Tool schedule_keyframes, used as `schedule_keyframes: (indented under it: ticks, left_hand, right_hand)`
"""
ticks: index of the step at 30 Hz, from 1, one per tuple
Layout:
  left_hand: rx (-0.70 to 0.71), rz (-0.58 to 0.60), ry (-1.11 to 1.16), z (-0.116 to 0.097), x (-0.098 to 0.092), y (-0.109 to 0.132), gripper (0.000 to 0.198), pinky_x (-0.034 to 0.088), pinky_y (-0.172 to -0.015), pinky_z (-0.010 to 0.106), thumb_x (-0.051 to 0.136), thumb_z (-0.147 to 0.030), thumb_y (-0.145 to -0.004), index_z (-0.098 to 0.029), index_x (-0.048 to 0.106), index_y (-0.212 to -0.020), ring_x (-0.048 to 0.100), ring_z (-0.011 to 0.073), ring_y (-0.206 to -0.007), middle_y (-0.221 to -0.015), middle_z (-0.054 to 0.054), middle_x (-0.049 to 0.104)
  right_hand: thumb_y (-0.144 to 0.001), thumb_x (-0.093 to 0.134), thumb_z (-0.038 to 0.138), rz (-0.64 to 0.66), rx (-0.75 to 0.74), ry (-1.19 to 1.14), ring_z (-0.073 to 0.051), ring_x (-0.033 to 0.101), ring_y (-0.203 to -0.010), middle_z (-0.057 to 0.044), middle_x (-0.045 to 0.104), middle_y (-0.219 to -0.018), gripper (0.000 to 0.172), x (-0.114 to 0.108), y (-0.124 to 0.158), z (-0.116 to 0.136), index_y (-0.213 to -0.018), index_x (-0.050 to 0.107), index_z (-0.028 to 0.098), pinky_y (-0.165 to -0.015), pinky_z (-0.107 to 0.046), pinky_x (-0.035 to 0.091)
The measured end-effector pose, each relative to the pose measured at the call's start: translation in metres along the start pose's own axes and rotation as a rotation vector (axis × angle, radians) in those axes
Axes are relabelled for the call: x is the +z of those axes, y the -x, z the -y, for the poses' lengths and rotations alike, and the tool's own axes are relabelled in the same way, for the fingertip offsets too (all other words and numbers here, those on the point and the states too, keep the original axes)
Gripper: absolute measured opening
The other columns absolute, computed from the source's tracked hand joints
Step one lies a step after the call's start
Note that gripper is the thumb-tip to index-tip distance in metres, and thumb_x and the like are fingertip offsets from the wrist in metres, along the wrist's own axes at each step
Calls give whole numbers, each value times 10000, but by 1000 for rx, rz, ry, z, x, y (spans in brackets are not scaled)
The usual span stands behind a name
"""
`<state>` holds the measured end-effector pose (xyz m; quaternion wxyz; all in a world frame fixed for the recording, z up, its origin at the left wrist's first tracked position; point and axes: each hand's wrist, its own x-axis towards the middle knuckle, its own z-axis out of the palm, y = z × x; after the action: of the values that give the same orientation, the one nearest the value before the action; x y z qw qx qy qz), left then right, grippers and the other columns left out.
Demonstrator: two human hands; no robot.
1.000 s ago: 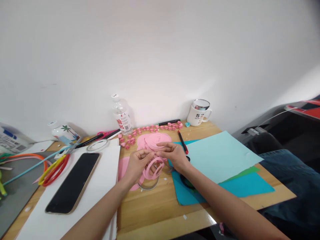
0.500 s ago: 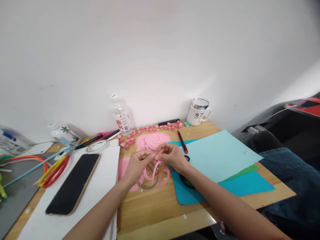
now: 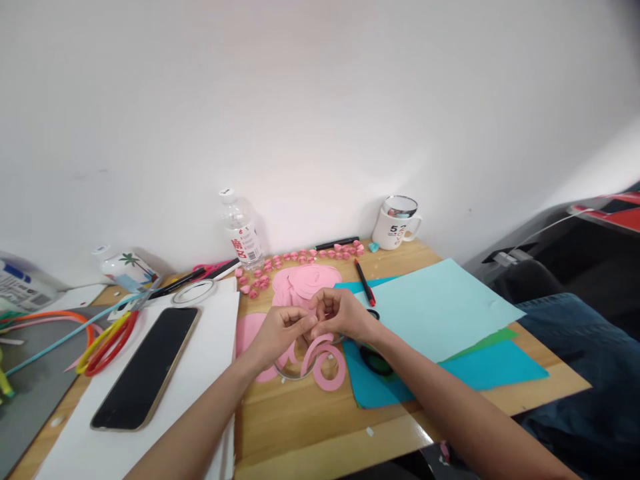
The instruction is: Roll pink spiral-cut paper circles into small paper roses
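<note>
- At the far left, yellow and red loops (image 3: 107,341) lie just beside a dark phone (image 3: 147,365), which rests face up on a white sheet (image 3: 210,393).
- Behind them, a clear water bottle (image 3: 241,233) stands near the wall, with a scatter of small pink rolls (image 3: 300,257) to its right.
- The left hand (image 3: 278,333) is over the wooden counter (image 3: 300,427), its grip pinched together on the upper end of a pink paper spiral (image 3: 326,363).
- The spiral hangs below and slightly right of the two grips. Its lower coils rest on the counter, touching a clear round rim (image 3: 293,373) that sits under the left hand.
- The right hand (image 3: 344,316) meets the left fingertip to fingertip, its grip also closed on the same end of the strip.
- Flat pink paper circles (image 3: 306,279) lie just behind both hands.
- A red pen (image 3: 365,283) lies right of the circles, and a white mug (image 3: 397,227) stands by the wall.
- A pale blue sheet (image 3: 440,307) covers green and teal sheets at the right.
</note>
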<state>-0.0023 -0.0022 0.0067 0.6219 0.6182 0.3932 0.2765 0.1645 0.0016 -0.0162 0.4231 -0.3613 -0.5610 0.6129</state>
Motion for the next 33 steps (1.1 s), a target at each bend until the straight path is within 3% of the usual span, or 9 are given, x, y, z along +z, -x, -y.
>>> schedule_keyframes:
  ticks: [9, 15, 19, 21, 26, 33]
  left_hand:
    - [-55, 87, -44, 1, 1, 4, 273, 386, -424, 200, 568, -387, -725, -138, 598, -617, 535, 106, -427, -525, 18, 609]
    - [-38, 110, -25, -5, 4, 6, 239, 418, -481, 222, 581, -356, -719, -145, 596, -607, 588, 139, -471, -552, 46, 657]
    - [-56, 96, -28, -4, 5, 5, 292, 400, -438, 214, 555, -396, -732, -144, 577, -586, 577, 136, -442, -525, 46, 651]
    - [-47, 89, -23, -3, 5, 5, 326, 397, -428, 211, 530, -419, -746, -142, 565, -576, 573, 132, -436, -525, 49, 646]
    - [-12, 71, 40, 1, 5, 3, 306, 445, -474, 244, 514, -427, -760, -138, 563, -675, 602, 157, -481, -551, 52, 645]
    - [-9, -2, 123, 1, 7, 1, 277, 483, -515, 268, 519, -395, -767, -135, 556, -677, 608, 159, -500, -534, 31, 624]
  right_hand:
    - [-442, 795, 268, 182, 21, 27, -40, 406, -476, 81, 472, -574, 525, 2, 4, 9, -863, 499, 166, -436, -161, 317]
    - [-439, 800, 268, 204, -9, 37, -49, 407, -507, 79, 463, -600, 566, 2, 5, 6, -899, 481, 186, -456, -163, 322]
    - [-426, 811, 245, 168, -22, 24, -44, 403, -494, 90, 447, -587, 605, 4, 4, 3, -922, 468, 195, -452, -157, 328]
    - [-439, 808, 250, 145, -24, -12, -41, 415, -480, 93, 445, -577, 571, 3, 4, 3, -896, 470, 194, -438, -151, 327]
    - [-660, 668, 364, 172, 31, -92, -81, 542, -515, 9, 588, -642, 303, -3, 3, 8, -820, 531, 146, -515, -216, 435]
    - [-609, 713, 328, 104, -8, -79, -103, 569, -571, -4, 609, -656, 295, -6, 1, 7, -797, 591, 137, -571, -244, 468]
